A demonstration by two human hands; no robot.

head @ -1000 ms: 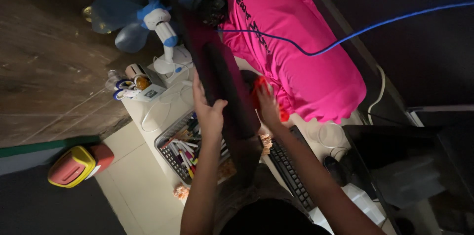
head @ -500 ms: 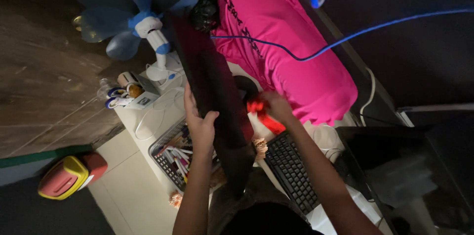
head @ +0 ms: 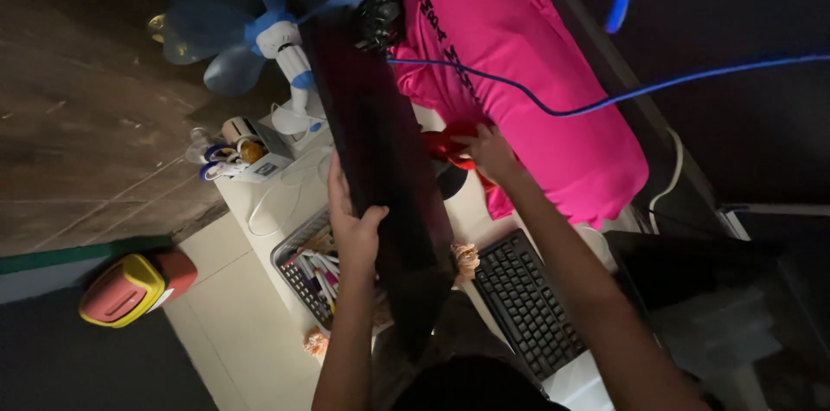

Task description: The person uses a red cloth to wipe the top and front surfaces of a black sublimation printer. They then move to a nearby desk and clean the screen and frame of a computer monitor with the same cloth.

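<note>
The dark flat panel stands edge-on over the worktop; our left hand clasps its side. Our right hand touches something red, its grip hidden.

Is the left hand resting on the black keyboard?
No, the left hand grips the edge of the dark monitor; the black keyboard lies apart from it.
</note>
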